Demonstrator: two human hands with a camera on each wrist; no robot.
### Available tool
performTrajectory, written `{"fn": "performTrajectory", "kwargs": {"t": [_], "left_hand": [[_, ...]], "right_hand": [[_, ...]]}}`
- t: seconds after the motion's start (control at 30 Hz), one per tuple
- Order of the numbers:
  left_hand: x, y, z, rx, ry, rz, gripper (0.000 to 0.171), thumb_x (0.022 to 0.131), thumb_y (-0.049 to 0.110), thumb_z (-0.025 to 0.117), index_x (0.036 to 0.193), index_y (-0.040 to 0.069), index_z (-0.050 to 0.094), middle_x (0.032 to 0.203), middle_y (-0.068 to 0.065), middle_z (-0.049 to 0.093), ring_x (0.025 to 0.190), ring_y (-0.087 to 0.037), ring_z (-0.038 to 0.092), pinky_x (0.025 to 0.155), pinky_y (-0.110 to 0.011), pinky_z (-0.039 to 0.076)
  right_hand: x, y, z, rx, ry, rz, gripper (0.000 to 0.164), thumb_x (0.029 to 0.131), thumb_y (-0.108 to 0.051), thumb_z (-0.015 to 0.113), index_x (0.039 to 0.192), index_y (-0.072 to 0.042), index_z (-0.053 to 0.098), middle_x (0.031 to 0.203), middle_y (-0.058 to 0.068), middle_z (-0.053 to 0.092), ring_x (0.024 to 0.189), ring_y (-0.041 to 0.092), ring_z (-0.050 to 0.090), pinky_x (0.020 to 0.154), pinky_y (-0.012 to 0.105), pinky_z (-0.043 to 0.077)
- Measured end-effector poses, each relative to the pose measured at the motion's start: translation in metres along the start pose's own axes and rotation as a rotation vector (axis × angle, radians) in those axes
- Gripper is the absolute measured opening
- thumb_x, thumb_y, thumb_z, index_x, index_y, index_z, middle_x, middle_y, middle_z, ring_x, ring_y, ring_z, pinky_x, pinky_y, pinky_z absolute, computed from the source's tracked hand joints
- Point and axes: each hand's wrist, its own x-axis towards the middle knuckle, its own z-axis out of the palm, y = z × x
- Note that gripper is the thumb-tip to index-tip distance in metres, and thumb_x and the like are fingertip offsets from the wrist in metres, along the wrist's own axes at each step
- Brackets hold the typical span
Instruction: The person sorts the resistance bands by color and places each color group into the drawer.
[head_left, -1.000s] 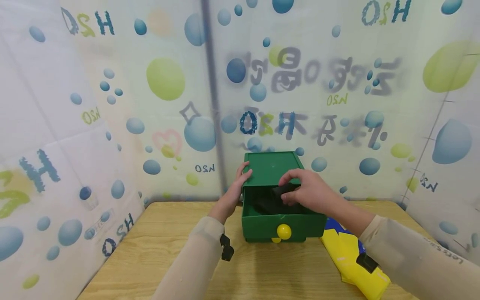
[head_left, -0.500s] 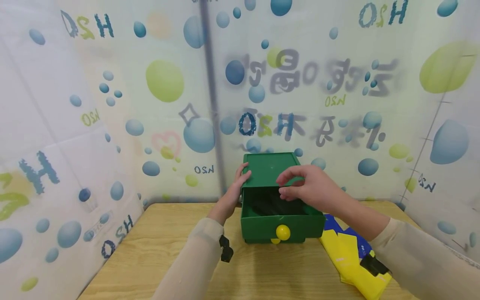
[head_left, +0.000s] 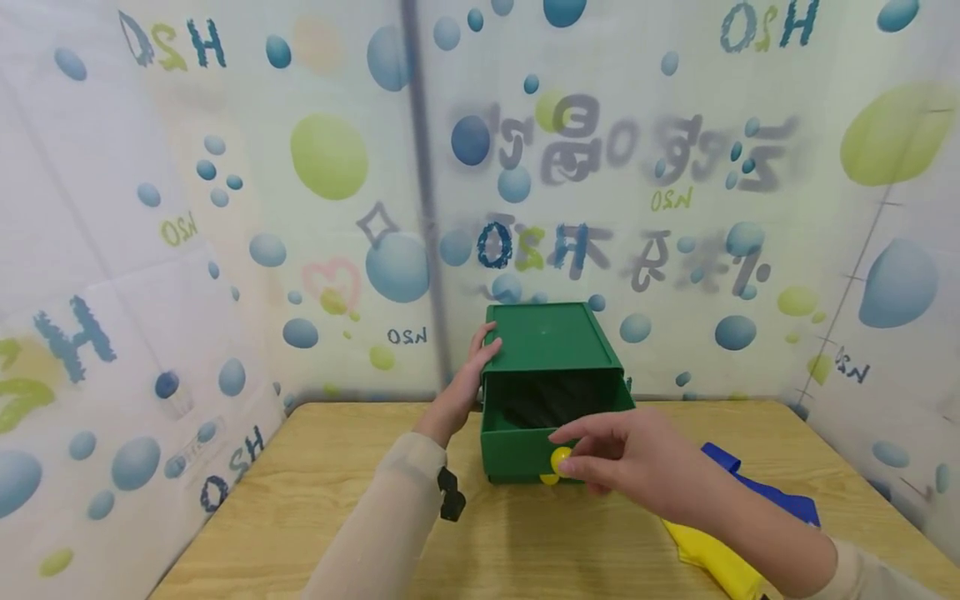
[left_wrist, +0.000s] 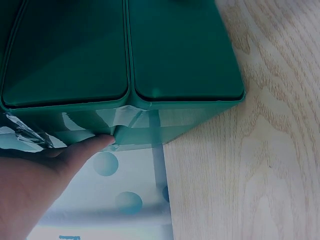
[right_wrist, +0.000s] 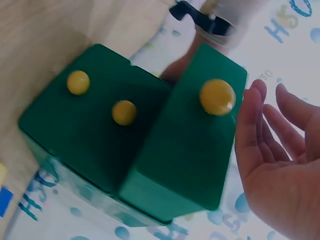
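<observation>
Head view: right hand [head_left: 637, 468] was just beside yellow knob [head_left: 559, 460], fingers loosely bent, holding nothing; contact I could not tell. Drawer [head_left: 513, 454] with this knob stood out from green box [head_left: 551, 335], black thing [head_left: 551, 400] inside. Left hand [head_left: 461, 396], fingers almost straight, rested on box's left side. Patterned curtain [head_left: 337, 233] hung behind.

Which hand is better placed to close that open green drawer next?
Probably the right grip: it is beside the round yellow knob on the open green plastic drawer, holding nothing. The left grip rests against the boxy green plastic cabinet, better for steadying.
</observation>
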Motion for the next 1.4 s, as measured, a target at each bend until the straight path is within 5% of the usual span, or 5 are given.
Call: {"fn": "performTrajectory", "kwargs": {"t": [0.17, 0.4, 0.7, 1.07, 1.4], "left_hand": [[0.0, 0.0, 0.0, -0.004, 0.004, -0.006, 0.065, 0.106, 0.066, 0.039, 0.165, 0.051, 0.016, 0.181, -0.003, 0.002, 0.162, -0.045, 0.019, 0.109, -0.081, 0.038], [0.0, 0.0, -0.001, -0.002, -0.005, 0.006, 0.068, 0.106, 0.065, 0.039, 0.167, 0.048, 0.014, 0.181, -0.003, -0.002, 0.163, -0.046, 0.013, 0.11, -0.081, 0.036], [0.001, -0.001, -0.001, -0.016, -0.015, -0.005, 0.068, 0.105, 0.066, 0.04, 0.166, 0.051, 0.014, 0.181, -0.003, 0.0, 0.162, -0.045, 0.018, 0.109, -0.08, 0.038], [0.001, 0.002, -0.001, -0.017, -0.007, -0.016, 0.07, 0.104, 0.059, 0.045, 0.166, 0.051, 0.015, 0.18, -0.004, 0.001, 0.159, -0.046, 0.024, 0.108, -0.074, 0.044], [0.0, 0.004, 0.001, -0.023, -0.001, -0.029, 0.068, 0.104, 0.057, 0.044, 0.166, 0.051, 0.016, 0.181, -0.001, 0.001, 0.159, -0.043, 0.027, 0.106, -0.072, 0.045]], "right_hand": [[-0.003, 0.016, 0.014, -0.017, 0.045, -0.014, 0.04, 0.097, -0.026, 0.077, 0.134, -0.012, 0.073, 0.088, -0.005, 0.078, 0.071, 0.012, 0.068, 0.065, 0.027, 0.059], [0.0, 0.026, 0.029, -0.224, 0.186, -0.07, 0.024, 0.095, -0.029, 0.079, 0.119, -0.022, 0.077, 0.085, -0.014, 0.076, 0.071, -0.004, 0.064, 0.065, 0.019, 0.056], [0.002, 0.03, 0.037, -0.089, 0.248, 0.023, 0.023, 0.094, -0.028, 0.08, 0.117, -0.022, 0.076, 0.089, -0.008, 0.079, 0.076, 0.002, 0.071, 0.069, 0.02, 0.058], [0.022, 0.029, 0.04, -0.113, 0.334, 0.076, 0.022, 0.094, -0.021, 0.081, 0.116, -0.022, 0.078, 0.082, -0.008, 0.076, 0.072, 0.006, 0.068, 0.061, 0.024, 0.053], [0.058, 0.047, 0.033, -0.175, 0.415, 0.04, 0.026, 0.099, -0.019, 0.076, 0.125, -0.017, 0.075, 0.09, 0.002, 0.077, 0.072, 0.011, 0.062, 0.059, 0.027, 0.046]]}}
